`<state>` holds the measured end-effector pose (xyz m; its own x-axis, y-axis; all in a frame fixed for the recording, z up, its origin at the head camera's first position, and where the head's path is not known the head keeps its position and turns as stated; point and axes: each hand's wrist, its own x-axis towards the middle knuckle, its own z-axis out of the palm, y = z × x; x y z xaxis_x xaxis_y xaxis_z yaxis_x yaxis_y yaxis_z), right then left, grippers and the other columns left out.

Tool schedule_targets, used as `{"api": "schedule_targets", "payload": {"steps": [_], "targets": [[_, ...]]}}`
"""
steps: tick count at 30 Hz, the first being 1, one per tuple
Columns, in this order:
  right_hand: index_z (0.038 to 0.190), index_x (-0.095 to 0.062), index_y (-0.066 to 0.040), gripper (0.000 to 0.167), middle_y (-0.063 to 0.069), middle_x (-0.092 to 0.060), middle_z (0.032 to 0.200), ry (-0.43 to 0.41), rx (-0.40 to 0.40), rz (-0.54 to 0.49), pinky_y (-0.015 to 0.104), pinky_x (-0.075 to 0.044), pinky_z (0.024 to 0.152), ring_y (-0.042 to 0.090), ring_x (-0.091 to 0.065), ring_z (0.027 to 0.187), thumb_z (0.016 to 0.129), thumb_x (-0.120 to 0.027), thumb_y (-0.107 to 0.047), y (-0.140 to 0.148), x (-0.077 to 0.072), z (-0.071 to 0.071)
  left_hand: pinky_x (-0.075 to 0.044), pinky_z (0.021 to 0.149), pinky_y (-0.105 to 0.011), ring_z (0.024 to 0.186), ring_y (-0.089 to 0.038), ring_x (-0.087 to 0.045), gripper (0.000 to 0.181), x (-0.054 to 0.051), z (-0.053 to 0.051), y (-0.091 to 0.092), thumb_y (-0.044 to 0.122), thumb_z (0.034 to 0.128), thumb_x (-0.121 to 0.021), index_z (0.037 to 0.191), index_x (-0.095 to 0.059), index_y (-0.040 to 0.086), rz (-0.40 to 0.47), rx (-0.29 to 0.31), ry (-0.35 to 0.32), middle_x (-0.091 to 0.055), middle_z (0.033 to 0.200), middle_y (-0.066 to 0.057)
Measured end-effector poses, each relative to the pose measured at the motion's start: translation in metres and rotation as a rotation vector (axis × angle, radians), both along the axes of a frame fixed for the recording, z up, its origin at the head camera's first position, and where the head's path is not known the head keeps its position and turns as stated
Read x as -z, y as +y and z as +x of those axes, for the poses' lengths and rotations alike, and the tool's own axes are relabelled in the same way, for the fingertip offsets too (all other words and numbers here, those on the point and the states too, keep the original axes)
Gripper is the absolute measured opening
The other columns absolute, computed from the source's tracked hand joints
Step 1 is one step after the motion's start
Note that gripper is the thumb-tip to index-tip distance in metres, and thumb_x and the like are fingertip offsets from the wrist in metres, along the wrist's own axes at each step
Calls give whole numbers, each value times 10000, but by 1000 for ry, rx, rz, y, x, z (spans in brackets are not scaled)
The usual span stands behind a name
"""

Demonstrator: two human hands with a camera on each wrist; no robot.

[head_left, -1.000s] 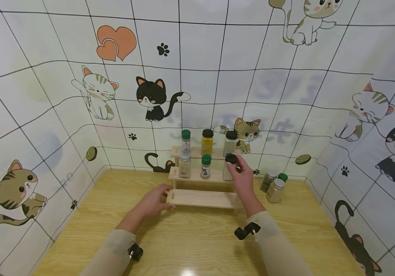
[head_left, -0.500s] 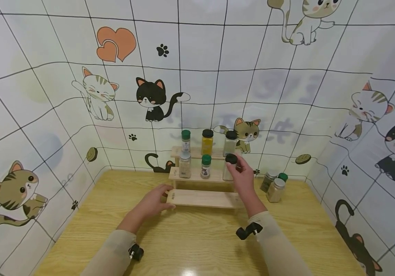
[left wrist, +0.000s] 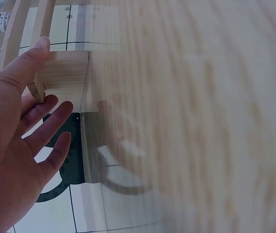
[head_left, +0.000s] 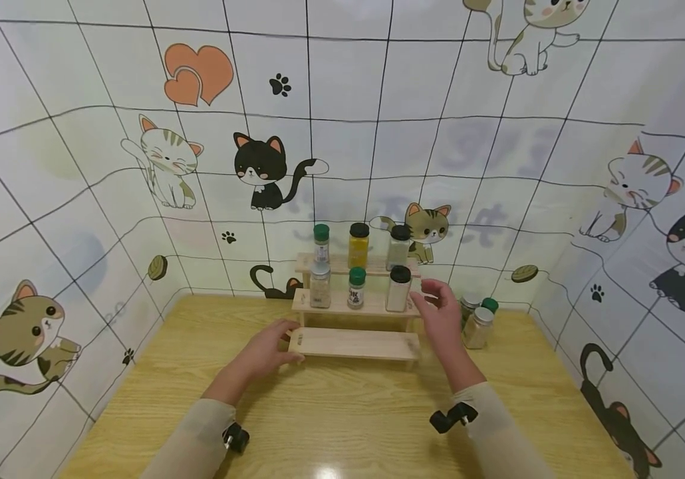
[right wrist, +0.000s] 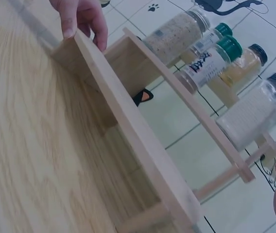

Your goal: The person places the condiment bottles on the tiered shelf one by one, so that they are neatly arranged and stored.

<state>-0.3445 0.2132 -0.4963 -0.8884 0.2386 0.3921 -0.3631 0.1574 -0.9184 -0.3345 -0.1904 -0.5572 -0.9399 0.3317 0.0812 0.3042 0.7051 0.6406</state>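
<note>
A three-step wooden spice rack point(head_left: 354, 342) stands on the table. My left hand point(head_left: 267, 347) holds the left end of its lowest step, thumb on one side and fingers on the other in the left wrist view. On the middle step, a black-capped jar of pale contents point(head_left: 399, 293) stands upright at the right end. Just right of that jar is my right hand point(head_left: 443, 320), its fingers loosely bent with nothing between them. The same step bears a green-capped shaker point(head_left: 356, 293) and a silver-capped jar point(head_left: 320, 289).
Along the top step are a green-capped jar point(head_left: 321, 245), a yellow jar with a black cap point(head_left: 358, 247) and a black-capped jar point(head_left: 399, 249). Several more jars, including a silver-capped jar point(head_left: 477, 330), cluster on the table point(head_left: 330, 412) right of the rack.
My right hand has let go of the black-capped jar and moved right, away from it. The jar stays on the middle step. My left hand keeps its hold on the rack.
</note>
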Motion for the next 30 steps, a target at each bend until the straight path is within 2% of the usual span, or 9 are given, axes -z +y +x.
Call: {"api": "schedule_targets", "payload": {"steps": [4, 6, 11, 16, 19, 22, 27, 30], "targets": [[1385, -623, 54, 434, 176, -639, 1315, 2, 84, 32, 210, -493, 975, 204, -607, 1154, 1043, -805, -140, 20, 1, 8, -557, 1061, -521, 1257, -241, -662, 729, -1, -1, -1, 405, 924, -928, 1540, -610, 178, -10, -4, -3, -631, 1482, -2], [1395, -626, 15, 437, 128, -636, 1326, -20, 136, 60, 187, -495, 954, 140, -599, 1131, 1049, -804, -184, 31, 4, 12, -556, 1064, -524, 1262, -244, -660, 730, -2, -2, -1, 408, 928, -924, 1544, -607, 176, -15, -4, -3, -630, 1483, -5], [1373, -618, -21, 426, 128, -600, 1324, -9, 238, 74, 150, -498, 883, 122, -574, 1094, 1055, -797, -242, 61, 12, 21, -561, 1057, -535, 1259, -255, -665, 729, -4, 0, 0, 409, 928, -924, 1541, -610, 167, -8, -2, -3, -633, 1473, -12], [1417, -611, -38, 449, 154, -570, 1335, 28, 348, 139, 210, -447, 964, 109, -531, 1152, 1050, -800, -214, 87, 23, 25, -563, 1053, -538, 1257, -262, -669, 729, -5, 0, 0, 405, 923, -929, 1534, -614, 163, -2, 0, -1, -637, 1463, -16], [1452, -612, -34, 485, 194, -549, 1335, 39, 400, 201, 267, -413, 974, 160, -511, 1175, 1037, -815, -182, 98, 28, 26, -560, 1056, -531, 1261, -258, -664, 737, -5, 0, 0, 406, 925, -927, 1544, -607, 166, -7, -5, -2, -634, 1470, -13], [1470, -602, 6, 530, 245, -522, 1320, 37, 435, 275, 338, -408, 978, 288, -502, 1188, 1014, -835, -130, 104, 32, 26, -560, 1055, -533, 1260, -261, -664, 735, -5, 0, 0, 405, 922, -930, 1539, -612, 162, -3, -7, -5, -635, 1468, -16], [1532, -558, -9, 621, 266, -473, 1360, -61, 444, 315, 500, -445, 1008, 374, -477, 1239, 1008, -846, -174, 110, 46, 21, -568, 1043, -530, 1249, -263, -672, 719, -8, 2, 1, 391, 921, -934, 1523, -622, 151, 3, 0, -9, -640, 1458, -17], [1538, -555, -34, 637, 242, -470, 1354, -109, 451, 318, 460, -441, 971, 362, -478, 1229, 1004, -852, -214, 113, 55, 17, -569, 1043, -527, 1249, -262, -674, 720, -9, 4, 1, 383, 924, -933, 1527, -619, 146, 2, 3, -12, -640, 1461, -21]]}}
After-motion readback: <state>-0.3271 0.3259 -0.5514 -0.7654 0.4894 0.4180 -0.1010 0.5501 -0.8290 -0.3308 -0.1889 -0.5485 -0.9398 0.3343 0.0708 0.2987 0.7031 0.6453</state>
